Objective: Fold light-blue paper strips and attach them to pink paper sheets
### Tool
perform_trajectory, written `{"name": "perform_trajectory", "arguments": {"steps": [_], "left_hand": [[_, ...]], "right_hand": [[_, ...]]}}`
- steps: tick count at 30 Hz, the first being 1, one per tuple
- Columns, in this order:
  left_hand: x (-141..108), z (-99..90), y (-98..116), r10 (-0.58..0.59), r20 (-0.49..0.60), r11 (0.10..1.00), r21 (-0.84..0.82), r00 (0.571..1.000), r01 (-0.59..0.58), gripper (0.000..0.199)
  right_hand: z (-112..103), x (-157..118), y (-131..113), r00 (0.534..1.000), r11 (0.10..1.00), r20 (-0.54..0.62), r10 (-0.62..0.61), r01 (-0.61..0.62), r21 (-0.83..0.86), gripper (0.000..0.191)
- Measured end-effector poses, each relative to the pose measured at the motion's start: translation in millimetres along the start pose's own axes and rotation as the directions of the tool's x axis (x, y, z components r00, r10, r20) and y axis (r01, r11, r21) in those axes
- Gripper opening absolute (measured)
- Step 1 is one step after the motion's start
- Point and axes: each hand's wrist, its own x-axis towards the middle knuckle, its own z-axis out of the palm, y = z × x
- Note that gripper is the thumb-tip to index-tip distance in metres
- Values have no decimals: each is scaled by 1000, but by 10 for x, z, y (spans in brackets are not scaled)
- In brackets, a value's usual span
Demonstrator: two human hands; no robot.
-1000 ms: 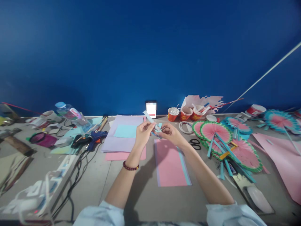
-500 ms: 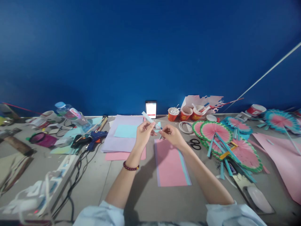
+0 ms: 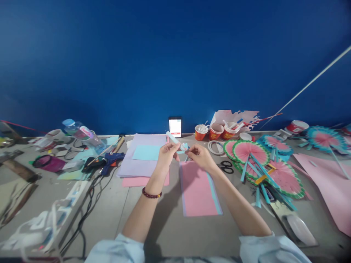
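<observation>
My left hand (image 3: pixel 167 155) is closed around a narrow pale blue strip (image 3: pixel 172 137). The strip's upper end sticks out past the fingers, towards the phone. Between my two hands is a small light blue and white piece (image 3: pixel 183 146), too small to make out. My right hand (image 3: pixel 200 157) pinches at its edge, and a thin pale strand hangs below those fingertips. Under the hands lies a pink sheet (image 3: pixel 200 193) with a lavender left edge and a light blue right edge. Black-handled scissors (image 3: pixel 227 167) rest right of my right hand.
A lit phone (image 3: pixel 175 127) stands against the blue wall. Lavender paper (image 3: pixel 128 164) lies left, near a blue glue gun (image 3: pixel 112 159), cables and a bottle (image 3: pixel 83 133). Red cups (image 3: pixel 216 132), watermelon paper fans (image 3: pixel 251 152) and a mouse (image 3: pixel 301 230) are right.
Both hands stay close together in nearly the same place. The fingers and the small light blue piece between them have shifted slightly. The whole view has moved a little.
</observation>
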Motion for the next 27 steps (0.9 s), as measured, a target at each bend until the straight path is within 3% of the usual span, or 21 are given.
{"name": "perform_trajectory", "arguments": {"steps": [5, 13, 22, 27], "left_hand": [[21, 2, -10, 13, 23, 1000, 12, 1000, -14, 37], [29, 16, -86, 135, 112, 985, 93, 985, -146, 29], [13, 17, 29, 41, -30, 998, 59, 999, -39, 27], [15, 6, 26, 3, -35, 1000, 23, 999, -2, 27]], "right_hand": [[-3, 8, 22, 1000, 1000, -28, 3, -2, 20, 22], [-4, -16, -29, 999, 1000, -54, 6, -6, 9, 27], [8, -29, -57, 999, 995, 30, -13, 10, 102, 27], [19, -35, -62, 1000, 995, 6, -15, 14, 97, 27]]}}
